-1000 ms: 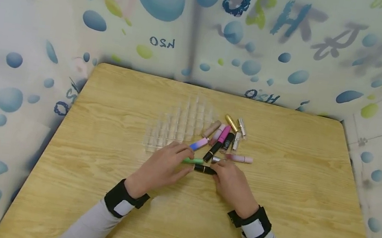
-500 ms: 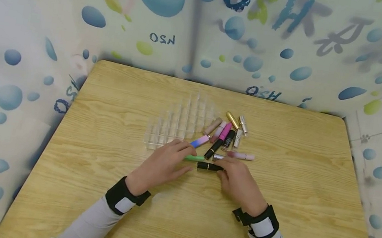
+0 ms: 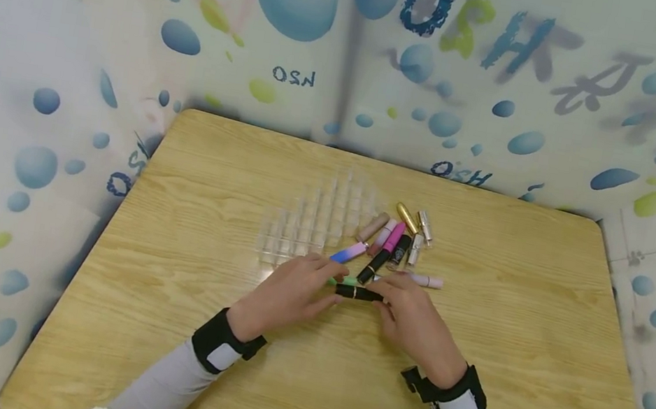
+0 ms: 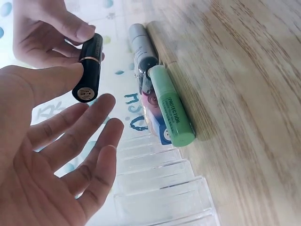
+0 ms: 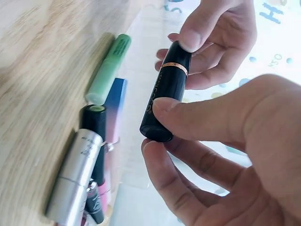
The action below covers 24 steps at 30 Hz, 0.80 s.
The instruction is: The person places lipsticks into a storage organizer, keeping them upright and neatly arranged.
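Observation:
A black lipstick (image 3: 359, 293) with a thin gold band is held level between both hands, raised off the table in the wrist views. My right hand (image 3: 421, 324) pinches one end between thumb and fingers. At the other end, my left hand (image 3: 289, 294) has its thumb on the lipstick (image 4: 89, 68), with the fingertips close behind. Just beyond lies a green tube (image 4: 171, 106) marked PROTECTION, partly covered by the left hand in the head view. Beside it rests a silver tube (image 5: 75, 176), mostly hidden by the right hand from above.
A clear stepped organizer (image 3: 291, 238) stands behind my left hand. Several cosmetic tubes are heaped to its right, including a pink-and-black one (image 3: 381, 253), a blue-to-pink one (image 3: 349, 252) and a gold one (image 3: 407, 218). A patterned wall backs the wooden table (image 3: 530, 298).
Half a second ago the left thumb was apart from the black lipstick; now it meets its left end. The right hand has kept its hold on the lipstick. The head view has shifted slightly.

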Tool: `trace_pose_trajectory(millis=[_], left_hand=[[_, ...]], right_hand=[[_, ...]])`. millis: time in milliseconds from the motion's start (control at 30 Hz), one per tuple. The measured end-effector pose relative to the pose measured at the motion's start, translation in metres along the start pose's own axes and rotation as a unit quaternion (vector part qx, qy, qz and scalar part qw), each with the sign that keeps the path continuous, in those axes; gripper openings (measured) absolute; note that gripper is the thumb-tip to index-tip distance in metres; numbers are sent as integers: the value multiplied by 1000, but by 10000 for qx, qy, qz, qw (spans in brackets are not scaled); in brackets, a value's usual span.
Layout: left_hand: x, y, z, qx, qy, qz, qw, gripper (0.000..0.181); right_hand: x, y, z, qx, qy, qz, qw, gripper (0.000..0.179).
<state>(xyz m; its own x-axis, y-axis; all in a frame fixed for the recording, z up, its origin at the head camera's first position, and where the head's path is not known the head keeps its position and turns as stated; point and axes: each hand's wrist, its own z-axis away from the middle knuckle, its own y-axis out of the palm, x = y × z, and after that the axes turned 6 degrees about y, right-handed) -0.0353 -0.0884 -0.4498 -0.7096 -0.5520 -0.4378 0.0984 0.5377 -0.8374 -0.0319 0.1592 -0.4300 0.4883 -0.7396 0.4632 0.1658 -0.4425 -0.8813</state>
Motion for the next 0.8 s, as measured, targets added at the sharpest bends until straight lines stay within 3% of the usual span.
trace_pose_trajectory(millis=[167,333,800], left_hand=[[1,-2,1,24,-6,-57,10000,31],[4,-3,1,-42,72,-67,9999,27],[3,1,-1,37,148,-181,9997,25]], right_hand=[[6,-3,-1,32,-41,67,10000,26],[7,-6,-1,-189,-64,-2,9998,26],[1,-8,-4,-499,-332,-1216,9908,25]])
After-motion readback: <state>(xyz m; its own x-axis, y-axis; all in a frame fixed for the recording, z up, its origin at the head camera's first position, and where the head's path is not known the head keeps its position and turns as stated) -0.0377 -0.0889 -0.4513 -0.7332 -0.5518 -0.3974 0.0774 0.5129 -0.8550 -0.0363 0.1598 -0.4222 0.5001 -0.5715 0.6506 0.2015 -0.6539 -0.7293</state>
